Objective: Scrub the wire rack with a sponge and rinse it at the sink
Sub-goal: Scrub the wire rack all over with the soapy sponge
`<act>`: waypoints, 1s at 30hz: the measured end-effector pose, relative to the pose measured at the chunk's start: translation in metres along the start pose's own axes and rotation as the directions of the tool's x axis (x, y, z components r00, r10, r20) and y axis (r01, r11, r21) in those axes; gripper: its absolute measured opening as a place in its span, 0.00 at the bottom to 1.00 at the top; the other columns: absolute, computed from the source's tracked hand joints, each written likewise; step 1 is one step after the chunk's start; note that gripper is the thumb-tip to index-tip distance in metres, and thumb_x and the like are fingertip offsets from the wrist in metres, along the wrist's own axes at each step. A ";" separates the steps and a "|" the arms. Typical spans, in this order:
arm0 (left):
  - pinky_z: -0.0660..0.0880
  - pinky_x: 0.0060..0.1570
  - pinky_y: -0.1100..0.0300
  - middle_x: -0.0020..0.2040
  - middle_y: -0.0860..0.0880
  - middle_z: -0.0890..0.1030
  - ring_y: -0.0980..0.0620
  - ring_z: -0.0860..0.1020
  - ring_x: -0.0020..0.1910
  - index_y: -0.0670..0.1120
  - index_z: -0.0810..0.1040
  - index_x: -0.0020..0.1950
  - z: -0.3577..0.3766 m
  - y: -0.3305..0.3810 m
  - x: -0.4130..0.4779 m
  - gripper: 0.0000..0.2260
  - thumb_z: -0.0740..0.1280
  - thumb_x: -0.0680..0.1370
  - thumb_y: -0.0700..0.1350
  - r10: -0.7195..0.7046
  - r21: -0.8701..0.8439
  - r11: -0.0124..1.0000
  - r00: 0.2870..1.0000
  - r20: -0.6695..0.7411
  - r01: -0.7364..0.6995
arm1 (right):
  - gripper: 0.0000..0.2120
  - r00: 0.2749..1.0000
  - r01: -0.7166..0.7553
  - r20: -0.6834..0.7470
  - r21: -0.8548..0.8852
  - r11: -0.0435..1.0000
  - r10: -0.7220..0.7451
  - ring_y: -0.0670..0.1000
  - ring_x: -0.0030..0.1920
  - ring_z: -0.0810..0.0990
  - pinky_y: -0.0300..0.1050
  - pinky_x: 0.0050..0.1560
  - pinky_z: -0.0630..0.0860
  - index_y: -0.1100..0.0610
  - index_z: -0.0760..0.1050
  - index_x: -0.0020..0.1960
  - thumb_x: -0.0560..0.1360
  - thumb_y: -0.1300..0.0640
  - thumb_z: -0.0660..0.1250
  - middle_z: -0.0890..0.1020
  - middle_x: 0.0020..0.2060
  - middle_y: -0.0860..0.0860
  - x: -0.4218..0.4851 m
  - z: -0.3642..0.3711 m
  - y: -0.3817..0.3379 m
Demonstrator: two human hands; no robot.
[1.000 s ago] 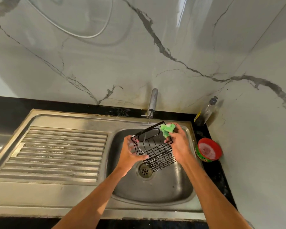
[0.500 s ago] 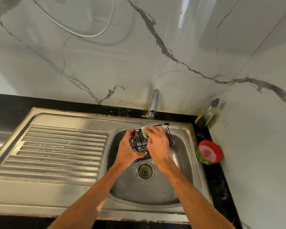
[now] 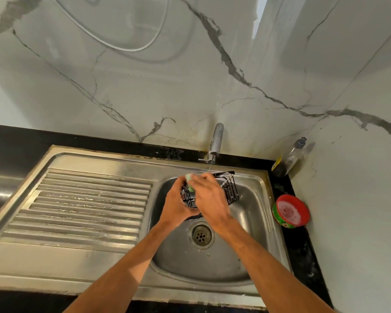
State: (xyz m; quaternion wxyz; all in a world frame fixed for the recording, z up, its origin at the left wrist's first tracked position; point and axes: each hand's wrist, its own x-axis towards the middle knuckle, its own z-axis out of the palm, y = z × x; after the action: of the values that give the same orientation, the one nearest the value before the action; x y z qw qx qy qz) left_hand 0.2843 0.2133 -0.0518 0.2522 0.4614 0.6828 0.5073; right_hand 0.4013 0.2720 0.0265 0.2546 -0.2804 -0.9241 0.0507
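A black wire rack [image 3: 230,190] is held over the steel sink basin [image 3: 251,233], just under the tap [image 3: 216,141], which runs a thin stream of water. My left hand [image 3: 176,206] grips the rack's left side. My right hand [image 3: 209,199] lies across the rack's middle and holds a green sponge [image 3: 189,182], of which only a small piece shows past the fingers. Both hands hide most of the rack; its right end sticks out beyond my right hand.
The ribbed drainboard [image 3: 81,208] stretches left of the basin. A drain [image 3: 200,235] sits below my hands. On the black counter at right stand a red-and-green soap tub [image 3: 290,211] and a clear bottle [image 3: 289,158] in the corner. Marble wall behind.
The rack turned from lying flat and tilted to bunched upright under the tap. My right hand moved left with the sponge, from the rack's far corner across its middle.
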 end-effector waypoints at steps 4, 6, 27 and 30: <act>0.79 0.62 0.46 0.61 0.56 0.80 0.51 0.80 0.62 0.57 0.68 0.68 -0.001 0.002 0.001 0.44 0.85 0.57 0.52 -0.002 -0.030 1.000 1.000 0.002 0.002 | 0.19 0.993 -0.098 -0.061 0.000 0.995 0.098 0.52 0.52 0.80 0.41 0.52 0.79 0.59 0.83 0.57 0.68 0.72 0.73 0.85 0.54 0.53 -0.002 -0.013 0.033; 0.80 0.61 0.46 0.62 0.57 0.79 0.52 0.79 0.64 0.60 0.68 0.68 -0.001 0.003 0.000 0.44 0.84 0.56 0.52 -0.002 -0.053 0.999 1.000 -0.004 0.002 | 0.18 0.908 -0.372 -0.158 0.124 0.920 0.389 0.54 0.53 0.81 0.44 0.53 0.80 0.61 0.83 0.57 0.69 0.73 0.73 0.85 0.53 0.56 -0.006 -0.028 0.066; 0.78 0.63 0.48 0.61 0.57 0.79 0.55 0.79 0.62 0.56 0.67 0.68 -0.002 0.019 -0.003 0.45 0.86 0.56 0.50 -0.033 -0.051 0.998 0.998 -0.062 0.030 | 0.21 0.966 -0.177 -0.182 0.055 0.983 0.185 0.52 0.52 0.81 0.45 0.52 0.82 0.59 0.83 0.56 0.66 0.74 0.73 0.85 0.54 0.53 -0.032 -0.021 0.044; 0.79 0.62 0.47 0.60 0.55 0.81 0.54 0.80 0.61 0.56 0.68 0.66 -0.005 0.016 -0.003 0.44 0.85 0.54 0.56 -0.066 -0.030 0.998 0.995 -0.080 0.064 | 0.21 0.977 -0.133 -0.158 0.060 0.989 0.140 0.52 0.53 0.81 0.43 0.54 0.81 0.59 0.83 0.56 0.67 0.75 0.70 0.85 0.55 0.53 -0.032 -0.011 0.026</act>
State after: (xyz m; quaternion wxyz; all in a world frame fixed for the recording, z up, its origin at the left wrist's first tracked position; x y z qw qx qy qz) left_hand 0.2873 0.2091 -0.0358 0.2468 0.4145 0.7001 0.5264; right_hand 0.4425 0.2762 0.0158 0.3314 -0.3401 -0.8774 0.0676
